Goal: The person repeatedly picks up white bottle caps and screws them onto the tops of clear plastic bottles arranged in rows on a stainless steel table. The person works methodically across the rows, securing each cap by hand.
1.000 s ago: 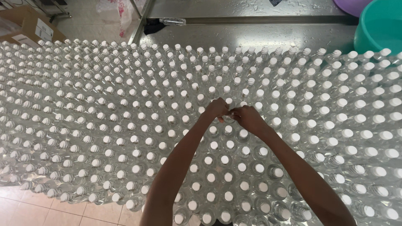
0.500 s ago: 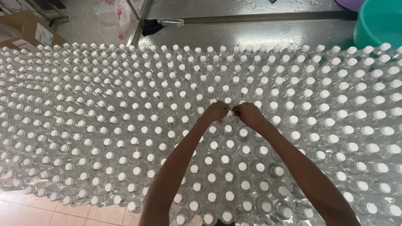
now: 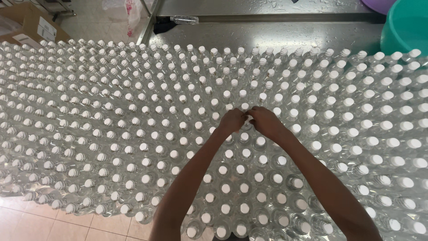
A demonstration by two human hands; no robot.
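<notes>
A wide field of clear plastic bottles (image 3: 111, 134) with white caps stands packed upright across the whole surface. Both my hands meet over its middle. My left hand (image 3: 232, 120) and my right hand (image 3: 264, 121) have their fingertips pinched together on one bottle's white cap (image 3: 246, 117), which they mostly hide. Both forearms reach in from the bottom edge over the near rows.
Wet stainless-steel surface (image 3: 276, 35) lies behind the bottles. A teal basin (image 3: 406, 27) and a purple tub (image 3: 383, 4) sit at the far right. Cardboard boxes (image 3: 31, 27) stand at the far left, tiled floor (image 3: 40, 223) shows at the bottom left.
Both hands stay together on the same spot in the bottle field; only small finger movement and a slight shift of the view show.
</notes>
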